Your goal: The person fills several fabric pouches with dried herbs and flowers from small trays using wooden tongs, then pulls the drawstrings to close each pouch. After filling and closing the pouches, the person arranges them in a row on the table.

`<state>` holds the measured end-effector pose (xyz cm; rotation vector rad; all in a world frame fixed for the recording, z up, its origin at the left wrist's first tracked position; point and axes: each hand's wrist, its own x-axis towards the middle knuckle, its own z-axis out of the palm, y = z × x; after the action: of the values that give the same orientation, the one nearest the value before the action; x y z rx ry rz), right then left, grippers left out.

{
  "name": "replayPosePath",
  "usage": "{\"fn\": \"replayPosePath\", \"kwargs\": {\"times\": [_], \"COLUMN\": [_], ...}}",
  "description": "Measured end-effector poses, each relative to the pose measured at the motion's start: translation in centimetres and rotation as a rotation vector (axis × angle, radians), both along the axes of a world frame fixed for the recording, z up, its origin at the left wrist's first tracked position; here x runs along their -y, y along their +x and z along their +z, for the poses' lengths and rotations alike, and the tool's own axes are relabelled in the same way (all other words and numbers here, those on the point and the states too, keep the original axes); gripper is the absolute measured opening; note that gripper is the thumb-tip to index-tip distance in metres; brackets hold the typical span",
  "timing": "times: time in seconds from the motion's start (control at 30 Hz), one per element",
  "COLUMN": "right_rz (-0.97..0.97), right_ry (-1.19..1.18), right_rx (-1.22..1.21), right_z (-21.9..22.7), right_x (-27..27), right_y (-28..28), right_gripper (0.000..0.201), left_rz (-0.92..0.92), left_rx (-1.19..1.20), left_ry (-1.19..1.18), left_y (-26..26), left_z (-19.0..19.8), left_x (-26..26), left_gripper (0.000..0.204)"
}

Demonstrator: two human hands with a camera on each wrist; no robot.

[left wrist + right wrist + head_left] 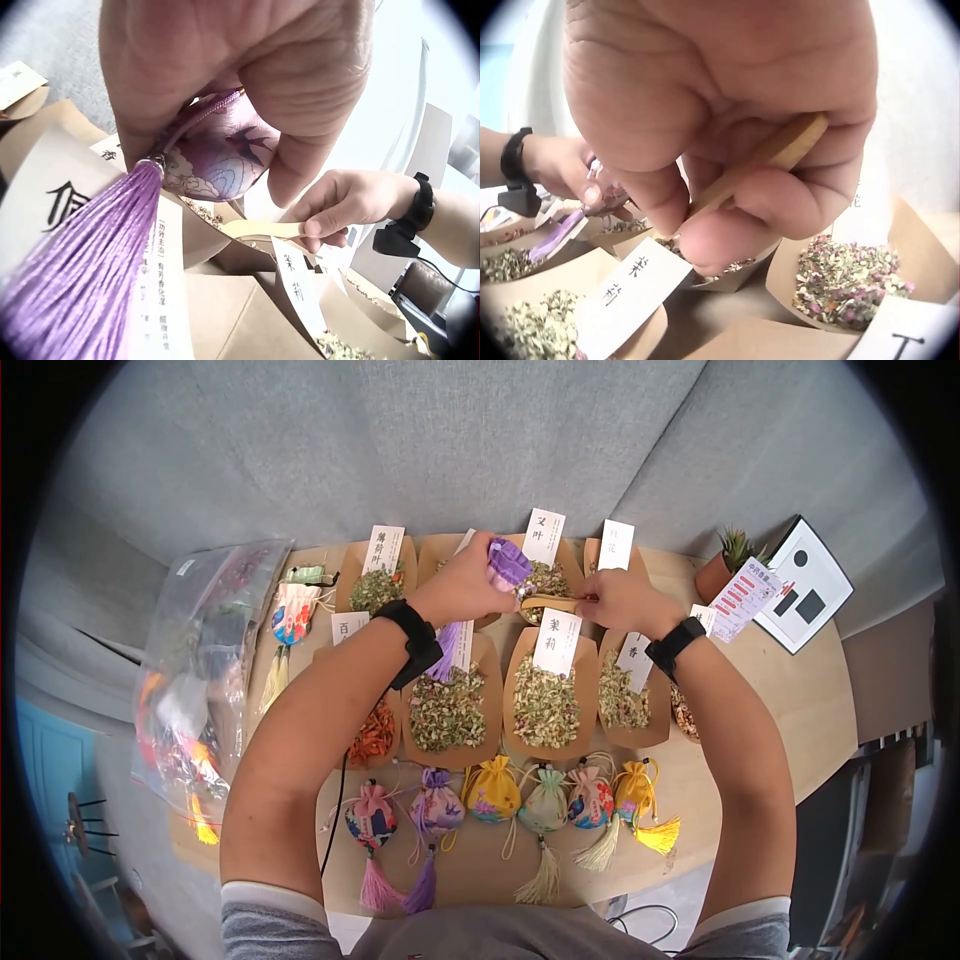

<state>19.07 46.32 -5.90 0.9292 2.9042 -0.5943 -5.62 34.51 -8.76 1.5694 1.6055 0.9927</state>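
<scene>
Nearest to me, along the front edge of the wooden surface (790, 690), I see a row of six filled sachets (495, 792) lying with their tassels hanging toward the body; behind them sit kraft paper trays of dried herbs (545, 705), each with a white label card (557, 642) stood in it; a clear plastic bag (195, 660) of further things lies off to the left.

Beyond those, both hands are up over the far row of trays. My left hand (462, 585) grips a purple sachet (509, 561) with fingers curled round its body, and its purple tassel (75, 277) hangs down over a label card; the left wrist view shows a swallow print on the fabric. My right hand (620, 600) pinches the handle of a wooden scoop (548, 604) between thumb and fingers, the bowl of it lying over the tray of greenish leaf just beside the sachet.

I judge this to be the filling step; the scoop is at the herbs and the pouch is held close by it. Whether the scoop is loaded I cannot tell. The next move, I think, calls for the pouch mouth held open and turned toward the scoop, and for a level carry so that nothing spills between the trays.

At the far right stand a small potted plant (728, 560) and a printed card (808, 585).
</scene>
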Motion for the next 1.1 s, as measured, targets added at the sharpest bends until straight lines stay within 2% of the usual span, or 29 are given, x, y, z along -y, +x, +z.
{"fn": "replayPosePath", "kwargs": {"times": [0.1, 0.17, 0.3, 0.37, 0.4, 0.57, 0.67, 0.77, 0.9, 0.97, 1.1], "right_rz": [-0.025, -0.004, -0.028, -0.022, -0.023, -0.137, -0.088, -0.026, -0.038, -0.111, -0.156], "right_ry": [0.077, 0.224, 0.271, 0.277, 0.278, 0.161, 0.13, 0.129, 0.071, 0.117, 0.206], "right_rx": [0.015, 0.074, 0.11, -0.037, -0.035, -0.039, -0.043, -0.125, -0.153, 0.11, 0.192], "right_z": [-0.2, -0.1, 0.3, 0.3, 0.7, 5.7, 9.1, 8.9, 8.8, 8.9, 2.8], "right_x": [0.5, 0.9, 1.4, 0.8, 0.6, 1.2, 2.8, 3.3, 2.0, 1.6, -1.0], "right_y": [-0.1, -0.3, -0.3, 0.3, 0.6, 1.0, -0.1, -1.1, -1.3, -0.7, 1.1], "right_gripper": [0.027, 0.026, 0.026, 0.023, 0.023, 0.022, 0.021, 0.019, 0.022, 0.028, 0.033], "left_rz": [-0.002, 0.004, 0.004, 0.002, 0.001, -0.01, -0.023, -0.027, -0.023, -0.018, -0.022], "left_rx": [0.0, -0.002, -0.006, -0.008, -0.008, 0.016, 0.058, 0.079, 0.095, 0.075, 0.059], "left_ry": [-0.01, -0.004, -0.006, -0.013, -0.022, -0.023, -0.027, -0.031, -0.026, -0.032, -0.005], "left_y": [-0.1, -0.1, -0.1, 0.0, 0.1, -0.2, 0.0, 0.5, 0.4, 0.3, 0.0], "left_z": [0.1, 0.0, 0.1, 0.3, 0.3, -0.5, -0.6, 0.1, 0.0, 0.0, -0.5], "left_x": [0.0, 0.0, 0.1, 0.1, 0.1, -0.5, -0.6, -0.4, -0.2, -0.1, -0.4], "left_gripper": [0.082, 0.082, 0.081, 0.081, 0.081, 0.082, 0.083, 0.083, 0.083, 0.083, 0.083]}}
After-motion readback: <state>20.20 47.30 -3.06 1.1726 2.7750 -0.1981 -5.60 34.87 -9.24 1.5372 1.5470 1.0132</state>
